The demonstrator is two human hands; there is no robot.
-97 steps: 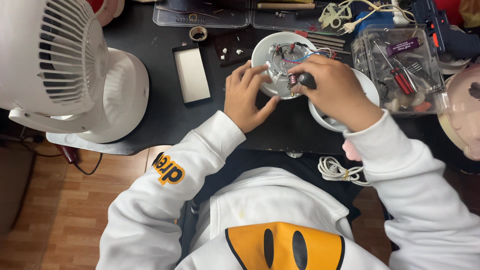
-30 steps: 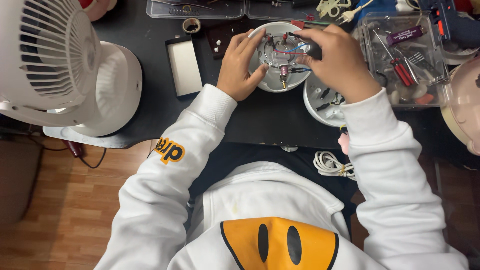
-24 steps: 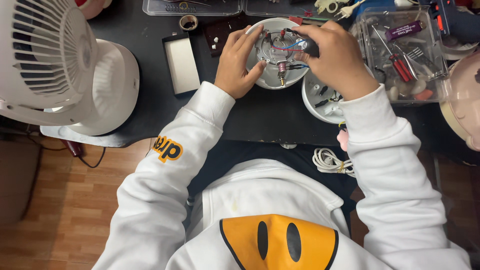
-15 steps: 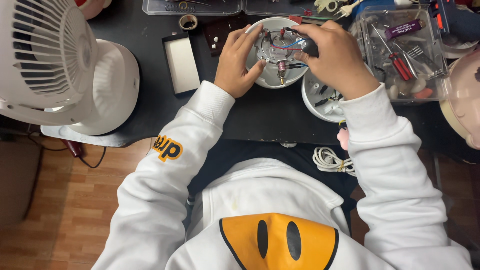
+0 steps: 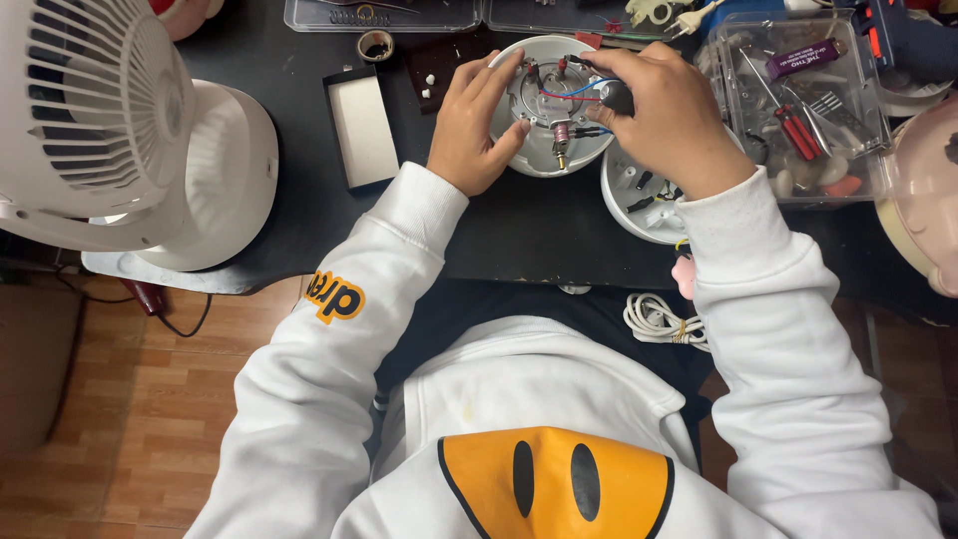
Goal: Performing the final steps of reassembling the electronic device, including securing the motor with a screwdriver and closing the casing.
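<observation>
Hands are sitting almost as they did half a second ago, the view barely shifting. The left hand [image 5: 471, 128] is curling its fingers over the rim of the round white plastic housing [image 5: 552, 105], which is lying open on the dark desk [image 5: 519, 225] with coloured wires showing. The right hand [image 5: 667, 112] is pinching a black-handled tool [image 5: 615, 95] over it.

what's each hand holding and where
Left hand steadies the round white housing by its left rim; right hand holds a black-handled tool by the handle.
</observation>
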